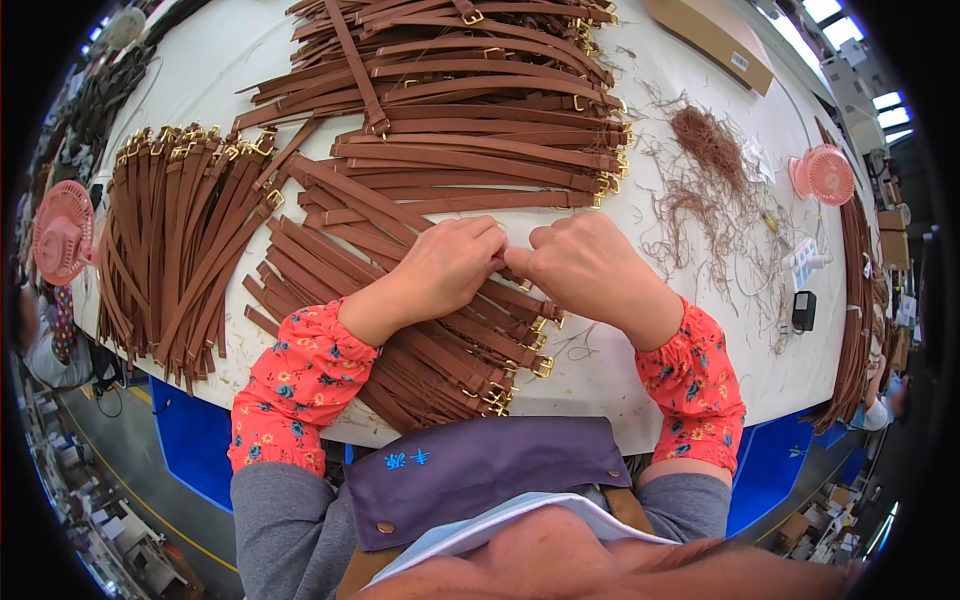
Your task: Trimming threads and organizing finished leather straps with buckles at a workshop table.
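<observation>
My left hand (pixel 445 262) and my right hand (pixel 590 262) meet at the fingertips above a pile of brown belts. Both are closed in a pinch, and what they grip is hidden between the fingers. A brown belt (pixel 362 196) runs from the upper left toward my left hand and passes out of sight under it. Just below the fingertips a small gold buckle (pixel 525 286) shows. Under my forearms lies the near pile of belts (pixel 440 358), with its buckle ends fanned out to the right.
A large belt stack (pixel 470 120) lies at the far side, another bundle (pixel 180 250) on the left. Brown thread scraps (pixel 708 140) litter the right. Pink fans (pixel 64 232) (pixel 826 175) stand at both sides. A cardboard box (pixel 715 40) and a black adapter (pixel 803 311) are on the right.
</observation>
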`<state>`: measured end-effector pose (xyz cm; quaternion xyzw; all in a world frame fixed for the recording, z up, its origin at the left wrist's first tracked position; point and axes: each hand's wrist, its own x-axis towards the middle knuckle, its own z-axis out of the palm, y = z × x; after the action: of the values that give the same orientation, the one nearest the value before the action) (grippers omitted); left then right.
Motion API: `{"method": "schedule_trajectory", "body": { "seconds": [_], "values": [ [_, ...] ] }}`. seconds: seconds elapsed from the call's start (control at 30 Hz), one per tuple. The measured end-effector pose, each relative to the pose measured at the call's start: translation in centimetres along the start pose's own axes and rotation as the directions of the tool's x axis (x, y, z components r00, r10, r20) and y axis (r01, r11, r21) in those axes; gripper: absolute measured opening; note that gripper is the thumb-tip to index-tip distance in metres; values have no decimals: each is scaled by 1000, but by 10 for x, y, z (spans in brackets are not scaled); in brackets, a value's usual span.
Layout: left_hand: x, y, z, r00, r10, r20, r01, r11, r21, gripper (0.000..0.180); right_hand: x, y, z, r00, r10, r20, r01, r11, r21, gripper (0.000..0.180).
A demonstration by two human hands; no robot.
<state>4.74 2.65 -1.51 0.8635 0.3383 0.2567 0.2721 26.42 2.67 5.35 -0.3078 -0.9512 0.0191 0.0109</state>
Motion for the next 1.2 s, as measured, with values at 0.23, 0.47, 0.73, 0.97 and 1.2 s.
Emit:
{"method": "schedule_trajectory", "body": {
  "seconds": [0.23,0.47,0.73,0.97,1.2],
  "values": [
    [-1,-2,1,1000,-10,1,10,999,-31,13,-6,0,8,996,-32,-80,28,999,-43,8],
    [8,-18,-14,817,-275,-506,195,959,-206,15,-14,-1,18,992,55,-118,-51,998,34,9],
    [-1,-11,-20,997,-52,57,65,959,-274,19,-18,-3,27,979,137,-152,-121,986,114,12],
    [0,-7,-12,999,-30,39,34,993,-115,9,-17,0,31,979,120,-163,-102,988,114,15],
    [0,-3,-9,1000,14,12,-14,1000,24,8,-14,0,30,977,94,-190,-74,991,109,17]
  ]
}}
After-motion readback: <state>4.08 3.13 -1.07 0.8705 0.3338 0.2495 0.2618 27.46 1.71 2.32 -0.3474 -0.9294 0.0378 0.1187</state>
